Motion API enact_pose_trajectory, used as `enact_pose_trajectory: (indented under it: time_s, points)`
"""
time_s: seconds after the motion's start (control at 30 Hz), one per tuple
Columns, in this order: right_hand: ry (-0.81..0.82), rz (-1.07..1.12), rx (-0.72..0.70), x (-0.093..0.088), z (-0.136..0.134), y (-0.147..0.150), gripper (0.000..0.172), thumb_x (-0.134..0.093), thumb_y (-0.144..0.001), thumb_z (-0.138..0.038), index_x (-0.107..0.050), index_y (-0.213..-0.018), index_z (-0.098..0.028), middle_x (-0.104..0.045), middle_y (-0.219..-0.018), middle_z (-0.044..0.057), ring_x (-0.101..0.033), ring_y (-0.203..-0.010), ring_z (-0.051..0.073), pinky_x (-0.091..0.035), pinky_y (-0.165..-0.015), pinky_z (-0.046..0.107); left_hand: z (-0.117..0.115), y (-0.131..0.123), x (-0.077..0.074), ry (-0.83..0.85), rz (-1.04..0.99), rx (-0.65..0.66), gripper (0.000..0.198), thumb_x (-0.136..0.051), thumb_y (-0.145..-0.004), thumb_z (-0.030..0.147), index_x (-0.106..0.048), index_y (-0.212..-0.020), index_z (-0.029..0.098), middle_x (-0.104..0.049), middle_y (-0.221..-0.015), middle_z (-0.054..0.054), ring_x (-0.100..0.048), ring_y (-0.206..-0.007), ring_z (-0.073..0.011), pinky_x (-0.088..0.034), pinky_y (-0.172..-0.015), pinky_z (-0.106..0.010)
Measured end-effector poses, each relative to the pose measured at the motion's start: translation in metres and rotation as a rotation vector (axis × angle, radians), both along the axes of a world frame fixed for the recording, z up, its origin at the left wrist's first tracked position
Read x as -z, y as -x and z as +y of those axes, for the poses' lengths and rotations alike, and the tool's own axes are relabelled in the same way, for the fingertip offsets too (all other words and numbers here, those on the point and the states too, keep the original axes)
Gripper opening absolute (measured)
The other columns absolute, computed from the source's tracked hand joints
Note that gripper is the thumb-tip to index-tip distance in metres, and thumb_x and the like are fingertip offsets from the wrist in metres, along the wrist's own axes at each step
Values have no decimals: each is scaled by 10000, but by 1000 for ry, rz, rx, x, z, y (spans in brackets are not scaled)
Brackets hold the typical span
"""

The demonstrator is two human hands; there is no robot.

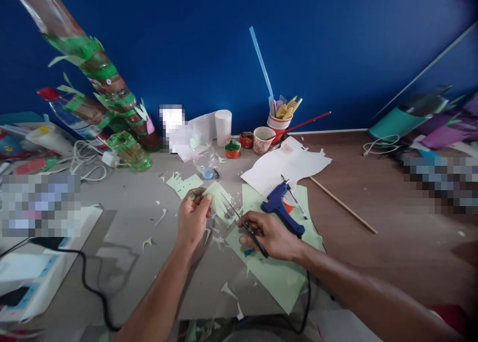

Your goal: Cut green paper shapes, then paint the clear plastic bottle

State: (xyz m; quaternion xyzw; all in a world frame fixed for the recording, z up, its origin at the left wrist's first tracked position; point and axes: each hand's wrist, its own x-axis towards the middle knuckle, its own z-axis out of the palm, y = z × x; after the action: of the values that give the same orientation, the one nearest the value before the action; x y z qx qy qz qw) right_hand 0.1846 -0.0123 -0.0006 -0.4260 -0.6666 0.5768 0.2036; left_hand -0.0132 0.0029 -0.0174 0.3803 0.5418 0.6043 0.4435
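Note:
My left hand point(194, 215) pinches a small piece of pale green paper point(219, 196) between thumb and fingers, above the grey tabletop. Curled around a slim black-handled cutting tool point(254, 240), my right hand point(267, 235) points its thin metal blade up and left, at the paper's right side. The frame does not show clearly whether this tool is scissors or a knife. Under my right hand lies a large pale green sheet point(282, 282). On that sheet a blue glue gun point(282, 207) rests beside my right wrist. Another cut green piece point(183, 184) lies behind my left hand.
Paper scraps point(228, 289) litter the table. Behind stand a clear plastic bottle piece point(204, 158), paper cups point(263, 139) and a white cylinder point(223, 127). A wooden stick point(343, 205) lies right. At left are a painted bottle tree point(112, 88) and a black cable point(91, 287).

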Motion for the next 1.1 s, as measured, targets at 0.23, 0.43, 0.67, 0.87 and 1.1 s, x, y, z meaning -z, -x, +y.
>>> enact_pose_trajectory:
  time_s: [0.23, 0.43, 0.67, 0.87, 1.1]
  points:
    - [-31, -20, -9, 3, -3, 3, 180, -653, -755, -295, -586, -861, -167, -355, -554, -77, -314, -520, 87, -246, -474, 209, 0, 1, 4, -11, 36, 11, 212, -690, -759, 333, -562, -847, 189, -496, -550, 73, -436, -461, -68, -345, -458, -185]
    - [-27, -22, 3, 11, -4, 3, 189, -650, -765, -319, -587, -867, -173, -427, -572, -63, -378, -534, 94, -281, -479, 204, -2, -3, 0, 17, 57, 41, 181, -668, -776, 324, -560, -830, 189, -483, -539, 74, -424, -466, -69, -339, -463, -182]
    - [-4, -15, 33, 13, -2, 4, 210, -665, -753, -328, -598, -881, -175, -451, -577, -59, -390, -525, 92, -288, -475, 202, -2, -4, 0, 31, 39, 41, 211, -689, -741, 340, -568, -816, 184, -498, -546, 66, -424, -457, -72, -342, -455, -185]
    - [21, -6, 42, 13, -1, 3, 243, -674, -753, -336, -608, -912, -165, -461, -574, -57, -404, -522, 95, -309, -481, 207, -1, -5, -1, 30, -1, 35, 223, -699, -732, 338, -561, -805, 179, -486, -540, 73, -412, -450, -62, -329, -444, -176]
    - [-3, -15, 37, 13, -2, 4, 229, -675, -755, -339, -604, -884, -164, -448, -568, -59, -394, -523, 94, -306, -482, 209, 0, -4, 1, 44, -1, 31, 227, -709, -709, 331, -569, -813, 186, -500, -542, 71, -418, -453, -65, -334, -443, -176]
